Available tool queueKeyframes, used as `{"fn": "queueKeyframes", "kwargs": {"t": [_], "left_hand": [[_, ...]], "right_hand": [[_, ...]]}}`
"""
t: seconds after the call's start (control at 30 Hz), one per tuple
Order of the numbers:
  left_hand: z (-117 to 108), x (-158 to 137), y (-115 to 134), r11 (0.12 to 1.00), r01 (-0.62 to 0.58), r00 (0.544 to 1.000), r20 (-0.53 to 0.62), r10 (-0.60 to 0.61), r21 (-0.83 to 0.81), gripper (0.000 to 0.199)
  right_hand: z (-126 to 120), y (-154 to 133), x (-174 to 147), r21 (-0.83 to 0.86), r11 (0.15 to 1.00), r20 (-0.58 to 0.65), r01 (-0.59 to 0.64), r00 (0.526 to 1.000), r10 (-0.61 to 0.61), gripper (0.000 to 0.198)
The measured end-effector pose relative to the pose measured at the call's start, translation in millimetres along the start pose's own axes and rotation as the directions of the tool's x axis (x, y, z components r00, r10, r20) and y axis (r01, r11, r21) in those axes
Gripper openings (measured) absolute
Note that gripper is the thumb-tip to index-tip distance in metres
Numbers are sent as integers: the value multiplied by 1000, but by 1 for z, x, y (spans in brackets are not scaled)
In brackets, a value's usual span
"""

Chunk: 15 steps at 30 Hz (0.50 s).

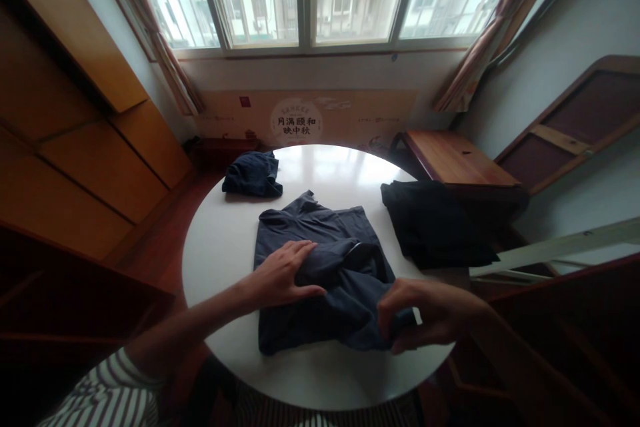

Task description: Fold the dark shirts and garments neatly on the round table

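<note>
A dark grey-blue shirt (320, 220) with a collar-like point at its far edge lies partly folded on the round white table (225, 253). My left hand (287, 270) rests on the middle of the cloth, its fingers stretched out and the thumb apart. At the near right corner my right hand (425, 317) has its fingers curled round the edge of the shirt. The cloth is bunched and creased between the two hands. Part of the gripped edge is hidden behind the right fingers.
Folded dark blue jeans (253, 173) lie at the table's far left. A folded black garment (437, 223) reaches over the right edge. Beyond stand a wooden side table (460, 157), a flat printed cardboard panel (350, 117) under the window, and wooden cabinets (95, 173) to the left.
</note>
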<state>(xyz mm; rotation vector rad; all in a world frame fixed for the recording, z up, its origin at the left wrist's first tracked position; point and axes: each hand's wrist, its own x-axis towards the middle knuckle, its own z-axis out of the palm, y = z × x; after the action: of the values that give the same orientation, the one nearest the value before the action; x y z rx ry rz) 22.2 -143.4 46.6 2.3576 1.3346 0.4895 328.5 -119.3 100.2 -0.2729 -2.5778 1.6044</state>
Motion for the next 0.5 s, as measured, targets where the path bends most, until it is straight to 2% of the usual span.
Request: {"fn": "queueKeyframes", "kwargs": {"t": [0.03,0.1,0.17,0.23,0.3,0.37,0.4,0.5], "left_hand": [[10,4,4,999,15,1000,10,-15,41,79],[24,12,7,997,32,998,44,-35,73,58],[25,19,6,1000,18,998,67,-19,15,30],[16,23,6,992,-3,1000,7,4,-128,23],[3,24,7,960,-19,993,-121,-16,-281,22],[-12,21,12,925,-40,969,-239,-56,-378,22],[-19,19,14,914,-50,955,-288,-74,-402,22],[-36,15,19,896,-69,891,-432,-143,-439,23]], "right_hand": [[0,3,5,47,999,61,25,998,-27,38],[-5,12,13,57,998,76,22,997,-26,40],[-17,27,17,-60,996,-106,-67,992,61,37],[-30,45,19,-207,952,-376,-223,917,133,38],[-39,62,22,-269,904,-525,-331,838,151,61],[-42,74,28,-254,911,-529,-325,835,150,82],[-42,77,32,-225,929,-507,-294,849,146,82],[-38,79,50,-131,968,-447,-214,884,135,56]]}}
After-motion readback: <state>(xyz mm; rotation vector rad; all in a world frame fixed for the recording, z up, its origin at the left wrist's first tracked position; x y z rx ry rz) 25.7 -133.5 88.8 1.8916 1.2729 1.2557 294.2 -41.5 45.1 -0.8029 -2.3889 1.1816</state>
